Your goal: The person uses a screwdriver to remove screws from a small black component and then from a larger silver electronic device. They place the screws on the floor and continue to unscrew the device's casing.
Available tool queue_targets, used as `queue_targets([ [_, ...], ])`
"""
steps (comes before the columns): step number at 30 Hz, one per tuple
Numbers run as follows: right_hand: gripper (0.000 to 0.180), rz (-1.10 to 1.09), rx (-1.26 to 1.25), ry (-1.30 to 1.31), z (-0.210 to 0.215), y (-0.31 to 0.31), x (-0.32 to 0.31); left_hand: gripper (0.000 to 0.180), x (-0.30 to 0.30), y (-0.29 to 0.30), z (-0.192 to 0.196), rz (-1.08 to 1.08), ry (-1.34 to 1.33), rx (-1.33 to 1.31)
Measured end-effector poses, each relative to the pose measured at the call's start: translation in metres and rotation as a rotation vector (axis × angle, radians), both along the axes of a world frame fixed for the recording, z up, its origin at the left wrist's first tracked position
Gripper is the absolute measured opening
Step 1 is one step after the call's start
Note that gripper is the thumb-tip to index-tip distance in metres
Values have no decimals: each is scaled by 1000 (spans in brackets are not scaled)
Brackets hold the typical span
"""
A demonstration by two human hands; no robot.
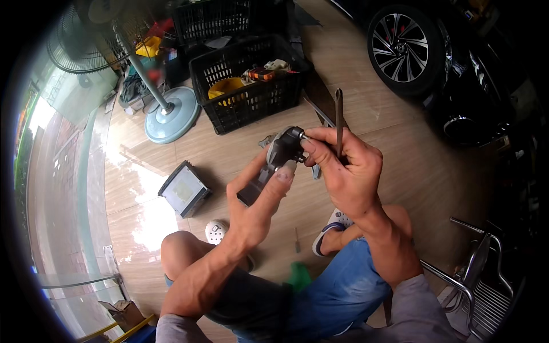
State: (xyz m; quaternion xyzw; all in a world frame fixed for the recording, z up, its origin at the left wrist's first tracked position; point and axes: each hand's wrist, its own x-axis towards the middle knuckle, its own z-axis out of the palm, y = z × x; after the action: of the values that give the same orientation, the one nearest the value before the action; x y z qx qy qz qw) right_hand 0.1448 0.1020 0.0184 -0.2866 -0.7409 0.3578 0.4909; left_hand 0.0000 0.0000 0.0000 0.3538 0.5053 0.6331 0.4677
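Observation:
My left hand [254,211] is closed around a small black and grey device [281,151] with a rounded head and a block-shaped lower part. The thumb lies along its near side. At the device's right side, my right hand [351,168] pinches a small shiny metal piece [303,135] between thumb and forefinger, touching the black head. A long slim metal tool [339,111] stands nearly upright from the same hand, held among its fingers; its lower end is hidden. Both hands are raised in front of me, above the floor.
A black plastic crate [251,111] holds yellow and orange things. Left of it stands a fan on a round base [172,114]. A boxy unit with a pale label [184,188] and a thin screwdriver [297,240] lie on the floor. A car wheel [400,48] and metal chair [480,280] are right.

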Motion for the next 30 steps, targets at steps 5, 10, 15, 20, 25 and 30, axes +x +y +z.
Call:
queue_targets([
  [5, 14, -19, 15, -17, -4, -1, 0, 59, 6, 2, 5, 23, 50, 86],
  [10, 14, -37, 10, 0, -3, -2, -1, 60, 8, 2, 4, 38, 103, 98],
  [15, 12, -71, 50, 45, -6, -1, -5, 59, 10, 3, 5, 57, 148, 122],
  [20, 13, -68, 13, 52, -5, -2, -7, 57, 8, 4, 0, 65, 215, 96],
  [25, 19, -77, 22, -39, -6, -1, -3, 57, 9, 4, 0, 81, 216, 99],
  [30, 25, -121, 36, -33, -3, -2, -7, 57, 8, 3, -4, 88, 255, 109],
])
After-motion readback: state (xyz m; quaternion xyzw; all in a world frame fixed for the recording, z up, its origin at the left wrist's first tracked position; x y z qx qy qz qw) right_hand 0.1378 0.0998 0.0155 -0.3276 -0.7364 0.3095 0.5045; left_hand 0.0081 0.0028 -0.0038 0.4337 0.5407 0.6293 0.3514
